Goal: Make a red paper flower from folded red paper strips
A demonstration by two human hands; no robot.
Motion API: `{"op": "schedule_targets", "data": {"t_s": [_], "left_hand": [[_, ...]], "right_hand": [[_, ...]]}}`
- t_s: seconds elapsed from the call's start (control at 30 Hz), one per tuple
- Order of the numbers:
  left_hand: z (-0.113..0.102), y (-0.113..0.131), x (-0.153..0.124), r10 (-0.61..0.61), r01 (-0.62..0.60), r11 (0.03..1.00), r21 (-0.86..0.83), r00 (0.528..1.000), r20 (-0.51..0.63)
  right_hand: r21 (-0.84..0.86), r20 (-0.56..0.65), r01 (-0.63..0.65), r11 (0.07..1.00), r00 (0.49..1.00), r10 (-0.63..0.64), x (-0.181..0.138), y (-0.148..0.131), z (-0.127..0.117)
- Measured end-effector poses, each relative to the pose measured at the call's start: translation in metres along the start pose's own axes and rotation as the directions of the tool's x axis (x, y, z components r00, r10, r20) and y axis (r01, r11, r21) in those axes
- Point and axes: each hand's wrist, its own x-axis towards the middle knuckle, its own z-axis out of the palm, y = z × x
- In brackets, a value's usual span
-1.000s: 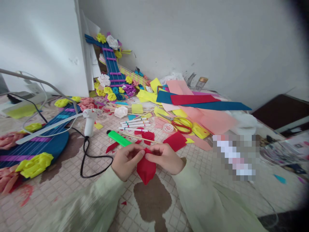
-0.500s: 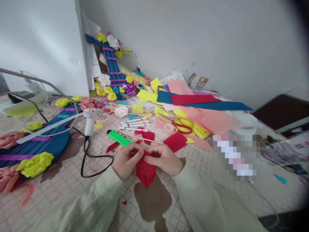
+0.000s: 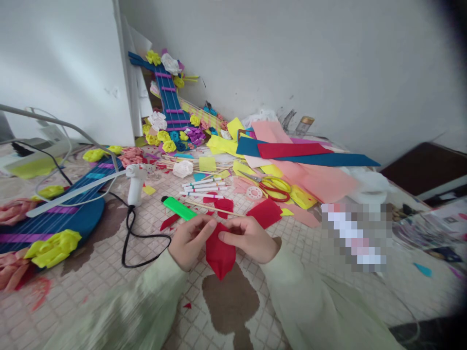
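Note:
A piece of red crepe paper (image 3: 221, 255), its lower end tapering to a point, hangs between my two hands just above the table. My left hand (image 3: 190, 240) pinches its upper left edge between thumb and fingers. On the upper right edge, my right hand (image 3: 251, 238) is closed with the thumb lying on the paper's front. Beyond the left fingers lies a bright green utility knife (image 3: 179, 208). A larger red paper piece (image 3: 265, 213) and a small red cut-out (image 3: 224, 207) rest past my right hand.
A white glue gun (image 3: 134, 187) with a looped black cord stands at left, near a blue guitar-shaped craft (image 3: 80, 214) with paper flowers. Markers (image 3: 204, 187), scissors (image 3: 273, 188) and paper strips (image 3: 314, 154) lie farther back. A second decorated guitar (image 3: 170, 97) leans on the wall.
Almost nothing differs. The red paper's lower tip has risen slightly, and the fingers at its top edge have shifted a little.

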Motion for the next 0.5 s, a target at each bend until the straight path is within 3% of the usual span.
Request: {"op": "schedule_targets", "data": {"t_s": [0.5], "left_hand": [[-0.0023, -0.0025, -0.0042, -0.037, 0.038, 0.999, 0.018, 0.998, -0.049]], "right_hand": [[0.041, -0.01, 0.004, 0.999, 1.0, -0.004, 0.0007, -0.004, -0.0013]]}}
